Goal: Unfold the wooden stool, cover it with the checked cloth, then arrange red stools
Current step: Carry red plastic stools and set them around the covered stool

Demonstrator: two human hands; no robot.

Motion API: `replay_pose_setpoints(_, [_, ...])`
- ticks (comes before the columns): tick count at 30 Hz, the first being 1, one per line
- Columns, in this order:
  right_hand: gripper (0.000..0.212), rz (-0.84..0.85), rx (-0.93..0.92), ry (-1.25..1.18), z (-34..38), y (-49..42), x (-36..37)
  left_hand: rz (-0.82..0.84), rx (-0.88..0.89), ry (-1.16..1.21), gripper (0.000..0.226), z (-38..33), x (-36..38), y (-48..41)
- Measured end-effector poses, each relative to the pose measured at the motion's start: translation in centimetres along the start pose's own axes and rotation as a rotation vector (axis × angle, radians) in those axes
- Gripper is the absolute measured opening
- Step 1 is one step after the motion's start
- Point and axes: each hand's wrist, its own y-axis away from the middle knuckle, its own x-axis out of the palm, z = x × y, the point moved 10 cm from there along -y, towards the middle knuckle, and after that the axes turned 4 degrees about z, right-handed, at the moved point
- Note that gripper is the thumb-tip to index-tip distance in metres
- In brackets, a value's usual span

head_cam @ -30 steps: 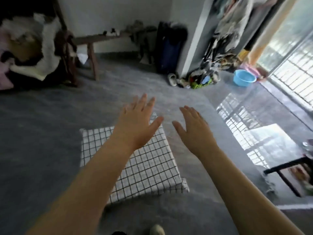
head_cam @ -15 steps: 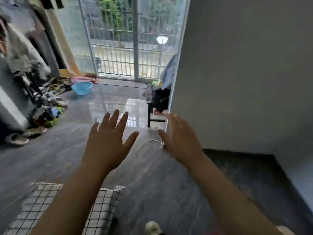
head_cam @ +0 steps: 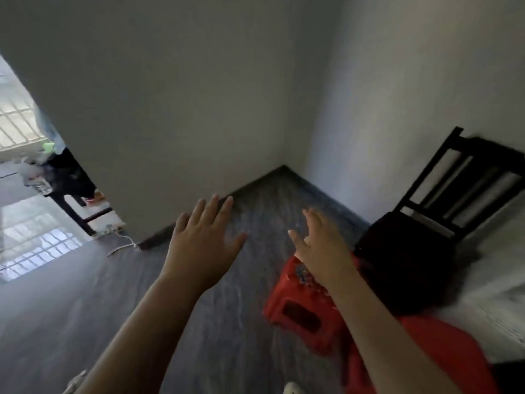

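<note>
Left hand [head_cam: 205, 245] and right hand [head_cam: 322, 253] hover empty, fingers apart — best grip the red stool [head_cam: 287, 297] by opposite edges, clear of the chair [head_cam: 412, 260].

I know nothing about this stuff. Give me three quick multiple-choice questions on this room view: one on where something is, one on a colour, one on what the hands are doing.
1. Where does the red stool stand?
A. On a table
B. On the floor beside the slat-backed chair
C. At the balcony doorway

2. What colour is the slat-backed chair?
A. White
B. Black
C. Red

3. How are the left hand and the right hand?
A. Both open, holding nothing
B. Both gripping the stool
C. One holding a cloth

Answers:
1 B: the stool sits low on the grey floor, right by the chair's near side.
2 B: its frame and seat are black.
3 A: the fingers of both are spread straight, with nothing in them.
</note>
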Motion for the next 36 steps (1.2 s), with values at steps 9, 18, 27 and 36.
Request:
replay_pose_setpoints(9, [0.061,0.044,0.306,-0.011,-20.9,-0.9,3.7,0.209,0.118,0.063,0.103,-13.1,14.3,-9.5])
replay_pose_setpoints(18, [0.085,0.296,0.493,0.082,-39.7,-5.6,18.3,0.431,-0.004,0.146,0.077,-17.0,38.4,-18.0])
replay_pose_setpoints(27, [0.101,0.225,0.833,-0.2,-51.9,-5.7,31.3,0.535,-0.045,0.148,0.091,-15.9,58.1,-23.9])
replay_pose_setpoints(36, [0.087,-0.034,0.976,-0.505,-55.2,-4.0,36.2,0.534,-0.217,0.407,0.112,-13.8,64.2,-25.5])
